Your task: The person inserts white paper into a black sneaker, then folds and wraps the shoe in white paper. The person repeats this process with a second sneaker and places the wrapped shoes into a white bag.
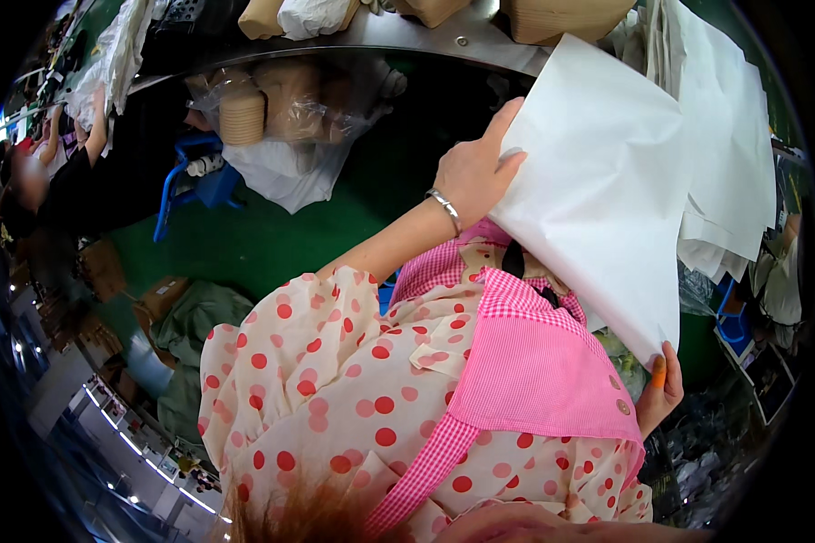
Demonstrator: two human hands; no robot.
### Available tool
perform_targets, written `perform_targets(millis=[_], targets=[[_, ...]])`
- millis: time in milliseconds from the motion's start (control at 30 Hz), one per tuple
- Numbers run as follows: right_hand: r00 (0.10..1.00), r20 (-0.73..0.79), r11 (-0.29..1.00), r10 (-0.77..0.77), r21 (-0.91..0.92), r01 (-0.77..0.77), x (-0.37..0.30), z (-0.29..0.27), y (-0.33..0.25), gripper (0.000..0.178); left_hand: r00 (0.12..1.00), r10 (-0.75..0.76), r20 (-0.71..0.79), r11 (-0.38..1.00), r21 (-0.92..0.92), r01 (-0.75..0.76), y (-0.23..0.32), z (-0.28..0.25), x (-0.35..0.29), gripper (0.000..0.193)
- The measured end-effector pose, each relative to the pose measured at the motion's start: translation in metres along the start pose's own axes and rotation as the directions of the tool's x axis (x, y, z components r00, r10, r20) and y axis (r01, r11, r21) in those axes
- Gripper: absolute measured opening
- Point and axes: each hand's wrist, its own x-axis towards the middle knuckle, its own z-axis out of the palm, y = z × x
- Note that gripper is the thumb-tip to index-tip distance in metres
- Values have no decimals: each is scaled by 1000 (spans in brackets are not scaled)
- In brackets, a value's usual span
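Note:
A large white sheet (598,172), paper-like and lightly creased, slants across the space in front of my body. My left hand (480,176), with a silver bracelet at its wrist, pinches the sheet's left edge between thumb and fingers. At the sheet's lower corner, my right hand (661,394) grips it near the pink apron (543,371); one finger wears an orange cover. Part of that hand is hidden by the apron and sleeve. Whether the white piece is a single sheet or a flat bag, I cannot tell.
More white sheets (724,154) hang in a stack at the right. A metal table edge (407,43) curves across the top, with tan molded forms (561,18) on it. Below sit bagged tan pieces (242,113) and a blue stool (215,185). Another person's arm (97,127) shows far left.

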Motion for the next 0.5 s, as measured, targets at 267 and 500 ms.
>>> perform_targets(millis=[267, 500], targets=[[981, 154, 940, -120, -299, 162, -3, -12, -55, 39, 778, 374, 505, 889, 43, -455, -12, -31, -30, 69], [913, 62, 806, -404, -447, 387, 14, -18, -80, 27, 737, 469, 487, 697, 309, -647, 15, -17, -25, 30]])
